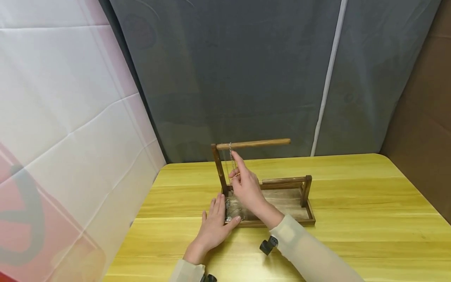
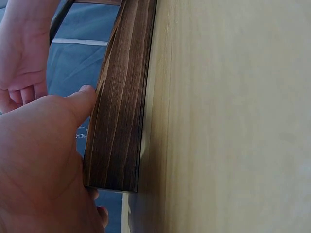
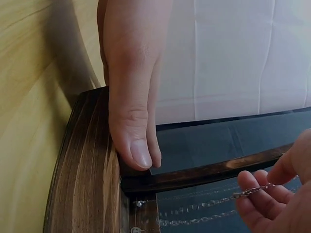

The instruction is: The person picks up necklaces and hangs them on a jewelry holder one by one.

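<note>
the right hand [image 1: 248, 188], thumb and finger together, pinches a fine chain [image 1: 230, 148] hanging from the upper bar [image 1: 262, 143] near its post [image 1: 220, 168]; the left hand [image 1: 213, 229], fingers nearly straight, rests against the left end of the wooden stand [image 1: 305, 192] on the bench [image 1: 359, 196]. other chains [image 1: 228, 204] lie in its tray [image 1: 289, 223], where a hasty tug could tangle them or tip the stand.

The yellow wood-grain table [image 1: 363, 196] carries 1 brown wooden jewellery stand [image 1: 283, 197] directly on its top.
</note>
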Tool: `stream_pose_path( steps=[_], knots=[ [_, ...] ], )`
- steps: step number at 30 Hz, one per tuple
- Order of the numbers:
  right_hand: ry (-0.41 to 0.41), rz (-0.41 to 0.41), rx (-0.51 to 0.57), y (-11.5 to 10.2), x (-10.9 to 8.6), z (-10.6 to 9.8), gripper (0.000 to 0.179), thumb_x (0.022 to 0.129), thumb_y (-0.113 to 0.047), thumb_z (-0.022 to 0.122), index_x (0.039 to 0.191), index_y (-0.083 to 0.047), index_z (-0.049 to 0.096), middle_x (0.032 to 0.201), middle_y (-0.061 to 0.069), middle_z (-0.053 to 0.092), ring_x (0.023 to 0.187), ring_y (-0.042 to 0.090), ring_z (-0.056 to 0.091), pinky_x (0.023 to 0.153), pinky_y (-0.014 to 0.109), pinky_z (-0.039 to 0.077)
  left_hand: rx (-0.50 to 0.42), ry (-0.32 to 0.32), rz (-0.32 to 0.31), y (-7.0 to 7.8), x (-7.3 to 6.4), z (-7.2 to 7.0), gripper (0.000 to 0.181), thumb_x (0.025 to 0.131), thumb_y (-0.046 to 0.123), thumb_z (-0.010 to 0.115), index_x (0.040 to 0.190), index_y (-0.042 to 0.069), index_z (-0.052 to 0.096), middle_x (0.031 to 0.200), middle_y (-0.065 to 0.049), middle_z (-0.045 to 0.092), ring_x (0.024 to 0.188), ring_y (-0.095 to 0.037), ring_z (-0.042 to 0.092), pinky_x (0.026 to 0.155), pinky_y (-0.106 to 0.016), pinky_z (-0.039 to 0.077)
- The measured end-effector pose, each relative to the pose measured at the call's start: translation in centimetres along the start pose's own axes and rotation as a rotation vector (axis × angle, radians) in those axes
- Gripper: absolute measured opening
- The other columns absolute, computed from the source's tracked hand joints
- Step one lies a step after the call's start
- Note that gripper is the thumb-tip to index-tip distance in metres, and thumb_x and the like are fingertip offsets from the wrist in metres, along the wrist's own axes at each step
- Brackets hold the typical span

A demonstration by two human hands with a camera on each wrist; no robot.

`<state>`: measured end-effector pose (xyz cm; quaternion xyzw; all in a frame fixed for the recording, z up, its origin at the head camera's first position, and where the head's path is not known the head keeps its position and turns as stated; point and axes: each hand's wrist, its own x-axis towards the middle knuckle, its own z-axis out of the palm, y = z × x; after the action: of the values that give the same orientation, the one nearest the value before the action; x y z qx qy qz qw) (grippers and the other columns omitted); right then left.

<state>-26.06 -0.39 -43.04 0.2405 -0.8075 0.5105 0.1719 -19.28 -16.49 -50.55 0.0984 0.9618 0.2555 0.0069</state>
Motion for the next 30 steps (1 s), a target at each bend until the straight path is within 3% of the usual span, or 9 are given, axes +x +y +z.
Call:
stream_pose_path(
  steps=[7, 19, 26, 30],
  knots=[
    [0.037, -0.051, -0.074, -0.2, 0.5, -0.1, 0.078, 0.096, 0.005, 0.052, 0.160, -0.032, 0.026, 0.095, 0.004, 0.067, 0.061, 0.005, 0.055, 0.051, 0.028, 0.047, -0.013, 0.002, 0.007, 0.1, 0.0, 0.0, 0.095, 0.099, 0.060, 0.051, 0.162, 0.006, 0.005, 0.168, -0.011, 0.002, 0.153, -0.036, 0.002, 0.110, -0.074, 0.006],
    [0.098, -0.130, -0.021, -1.0, 1.2, -0.8, 0.077, 0.094, 0.008, 0.051, 0.158, -0.032, 0.034, 0.088, 0.001, 0.066, 0.059, 0.004, 0.059, 0.044, 0.028, 0.043, -0.014, 0.005, 0.005, 0.0, 0.0, 0.1, 0.096, 0.098, 0.061, 0.052, 0.162, 0.006, 0.005, 0.169, -0.011, 0.002, 0.153, -0.036, 0.001, 0.110, -0.074, 0.005],
    [0.103, -0.121, 0.010, -1.5, 1.5, -1.1, 0.076, 0.093, 0.009, 0.050, 0.156, -0.031, 0.038, 0.091, 0.001, 0.067, 0.066, 0.005, 0.064, 0.046, 0.029, 0.046, -0.024, 0.015, 0.013, 0.0, 0.0, 0.2, 0.096, 0.099, 0.060, 0.053, 0.162, 0.005, 0.006, 0.168, -0.011, 0.003, 0.153, -0.036, 0.003, 0.110, -0.074, 0.005],
    [0.064, -0.110, 0.031, -1.1, 1.1, -1.0, 0.075, 0.092, 0.008, 0.056, 0.156, -0.028, 0.037, 0.096, 0.000, 0.066, 0.077, 0.011, 0.068, 0.061, 0.029, 0.054, -0.021, 0.003, 0.001, 0.0, 0.0, 0.1, 0.096, 0.098, 0.062, 0.052, 0.162, 0.007, 0.005, 0.169, -0.010, 0.001, 0.153, -0.034, 0.001, 0.111, -0.073, 0.004]
  ],
)
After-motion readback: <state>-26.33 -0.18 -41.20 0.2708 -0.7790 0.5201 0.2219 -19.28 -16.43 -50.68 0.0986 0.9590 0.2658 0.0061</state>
